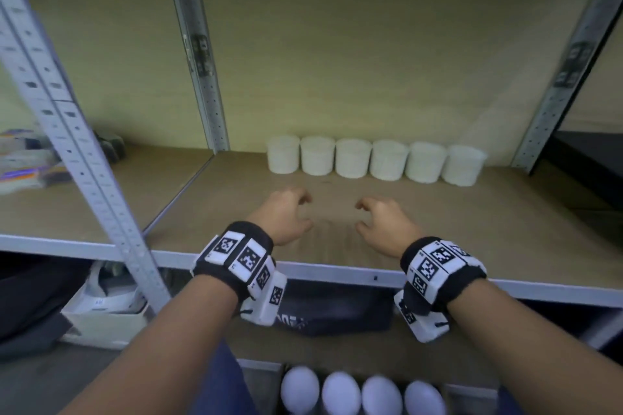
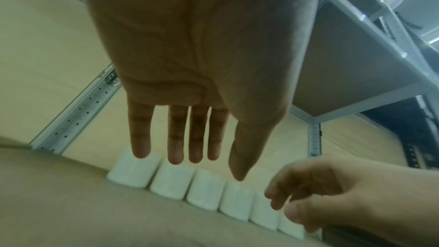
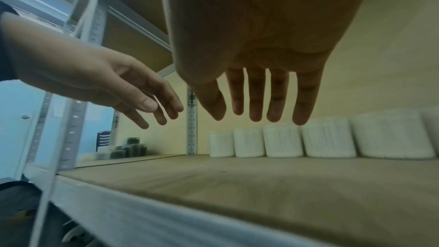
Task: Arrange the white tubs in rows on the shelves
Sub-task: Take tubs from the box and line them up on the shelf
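Several white tubs [image 1: 376,160] stand side by side in one row at the back of the wooden shelf [image 1: 472,222], against the rear panel. Both wrist views show the same row of tubs [image 2: 206,189] [image 3: 325,142]. My left hand [image 1: 305,210] and right hand [image 1: 360,214] hover over the shelf's front half, a short way in front of the row, palms down, fingers loosely spread and empty. Neither hand touches a tub. More white tubs [image 1: 362,394] sit in a box below, at the bottom edge of the head view.
Grey metal uprights [image 1: 84,158] [image 1: 556,104] frame the shelf bay. The neighbouring bay to the left holds packets [image 1: 27,162] and dark items [image 1: 111,145]. A white box [image 1: 104,313] and a dark bag [image 1: 333,310] sit on the shelf below.
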The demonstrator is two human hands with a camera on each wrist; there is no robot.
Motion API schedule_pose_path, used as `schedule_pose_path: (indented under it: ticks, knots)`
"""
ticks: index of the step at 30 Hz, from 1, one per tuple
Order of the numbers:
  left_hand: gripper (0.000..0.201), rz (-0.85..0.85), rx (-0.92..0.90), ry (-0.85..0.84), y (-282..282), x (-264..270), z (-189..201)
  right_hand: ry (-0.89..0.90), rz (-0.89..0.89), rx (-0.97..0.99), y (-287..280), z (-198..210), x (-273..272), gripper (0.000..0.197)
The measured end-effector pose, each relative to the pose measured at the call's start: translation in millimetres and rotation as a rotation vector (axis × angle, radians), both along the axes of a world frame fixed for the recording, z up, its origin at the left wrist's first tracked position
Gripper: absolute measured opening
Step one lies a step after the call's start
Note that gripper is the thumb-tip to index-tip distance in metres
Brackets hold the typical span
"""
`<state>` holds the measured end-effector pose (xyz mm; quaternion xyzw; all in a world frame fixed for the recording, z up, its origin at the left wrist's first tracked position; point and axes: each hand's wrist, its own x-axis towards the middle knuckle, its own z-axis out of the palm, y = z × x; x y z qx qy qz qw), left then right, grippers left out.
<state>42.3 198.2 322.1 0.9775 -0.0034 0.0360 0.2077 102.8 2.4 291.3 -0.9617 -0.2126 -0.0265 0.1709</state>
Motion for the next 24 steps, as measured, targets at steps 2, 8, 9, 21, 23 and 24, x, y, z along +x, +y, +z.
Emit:
schedule_pose_path:
  ticks: [2, 8, 9, 21, 23, 24]
  knots:
    - [0.046, -0.009, -0.022, 0.036, -15.7, -27.0, -15.0, -0.009, 0.011, 0.012, -10.1, -9.5, -22.9, 0.040]
    - [0.043, -0.026, -0.060, 0.134, -44.0, -69.8, -64.1, 0.026, 0.052, 0.051, -28.6, -41.4, -78.5, 0.032]
    - [0.043, -0.024, -0.068, 0.140, -47.3, -72.6, -73.5, 0.040, 0.060, 0.062, -30.4, -48.8, -85.1, 0.030]
    - [0.039, -0.014, -0.048, 0.538, -65.8, -71.8, -214.2, 0.596, -0.020, -0.101, -29.0, -197.9, -106.8, 0.028]
    - [0.038, 0.009, -0.041, 0.616, -68.6, -72.9, -241.7, 0.656, -0.033, -0.147, -29.2, -223.8, -112.9, 0.034]
    - [0.040, -0.003, -0.027, 0.636, -69.9, -75.7, -251.5, 0.677, -0.033, -0.167, -28.7, -236.5, -116.6, 0.039]
